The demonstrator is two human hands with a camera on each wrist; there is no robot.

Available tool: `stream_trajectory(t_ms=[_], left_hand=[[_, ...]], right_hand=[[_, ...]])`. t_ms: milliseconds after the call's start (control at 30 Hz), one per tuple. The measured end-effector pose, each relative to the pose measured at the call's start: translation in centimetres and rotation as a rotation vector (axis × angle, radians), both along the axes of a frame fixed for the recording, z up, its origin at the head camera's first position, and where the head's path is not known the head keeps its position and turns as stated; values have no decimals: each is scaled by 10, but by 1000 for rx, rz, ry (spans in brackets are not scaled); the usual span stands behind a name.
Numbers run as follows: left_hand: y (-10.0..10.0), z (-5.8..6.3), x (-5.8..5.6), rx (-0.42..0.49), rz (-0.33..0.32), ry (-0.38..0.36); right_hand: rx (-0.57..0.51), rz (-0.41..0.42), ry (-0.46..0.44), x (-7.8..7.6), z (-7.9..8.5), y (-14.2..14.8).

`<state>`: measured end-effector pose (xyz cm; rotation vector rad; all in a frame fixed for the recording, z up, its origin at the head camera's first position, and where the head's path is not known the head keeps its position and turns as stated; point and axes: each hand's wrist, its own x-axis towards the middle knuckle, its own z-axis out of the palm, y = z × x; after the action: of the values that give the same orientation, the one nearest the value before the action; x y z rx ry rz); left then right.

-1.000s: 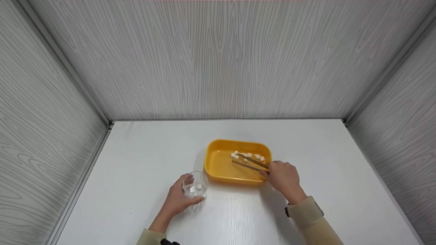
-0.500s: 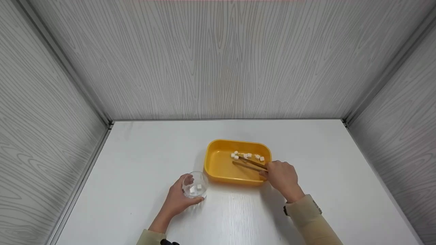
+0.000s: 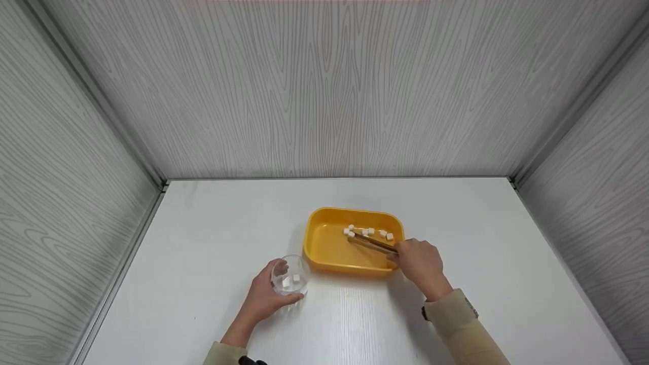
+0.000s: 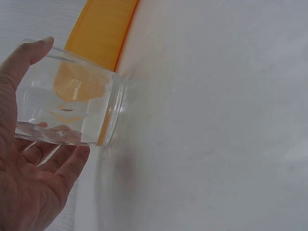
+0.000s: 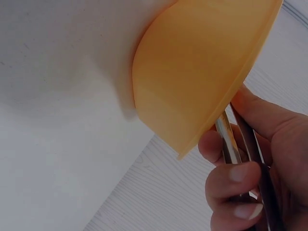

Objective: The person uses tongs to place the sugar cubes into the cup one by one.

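A: What do we see in the right hand (image 3: pixel 420 263), right of centre in the lower half of the head view?

B: We see it pinching the tongs (image 3: pixel 376 244), their two arms close together and slanting up and left into the yellow tray (image 3: pixel 324 248), just below mid-frame.

A: And at the tips?

B: They end right by the loose white cubes (image 3: pixel 371 231), but at this size we can't fairly say whether they grip one.

A: The left hand (image 3: pixel 263 298), lower and left of centre?

B: We find it curled round a clear glass (image 3: pixel 302 264), just beside the tray's lower left corner, with cubes (image 3: pixel 296 278) at the bottom.

A: Further out?

B: We have the white surface (image 3: pixel 228 228) underneath, beige sleeves (image 3: pixel 456 317) towards the bottom edge, and wood-grain panels (image 3: pixel 324 91) at left, top and right.
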<state>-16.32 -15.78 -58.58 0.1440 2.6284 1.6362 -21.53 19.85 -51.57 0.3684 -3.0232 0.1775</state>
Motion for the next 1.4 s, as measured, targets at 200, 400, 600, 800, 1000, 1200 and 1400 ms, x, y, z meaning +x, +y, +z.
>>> stream_trajectory(t_ms=[200,400,600,800,1000,1200,1400], left_hand=[[0,0,0,6,-4,5],[0,-1,0,7,-5,11],[0,-1,0,6,-1,26],[2,-1,0,-22,8,17],[3,-1,0,-31,13,8],[4,-1,1,-22,27,-4],[6,1,2,-14,36,-10]], right_hand=[[-12,-10,-27,0,-1,0],[1,-7,-26,0,0,0],[8,-8,-5,0,1,1],[12,-10,-18,1,0,2],[-9,-1,3,5,1,3],[-60,31,53,12,8,-1],[-100,88,115,22,16,-6]])
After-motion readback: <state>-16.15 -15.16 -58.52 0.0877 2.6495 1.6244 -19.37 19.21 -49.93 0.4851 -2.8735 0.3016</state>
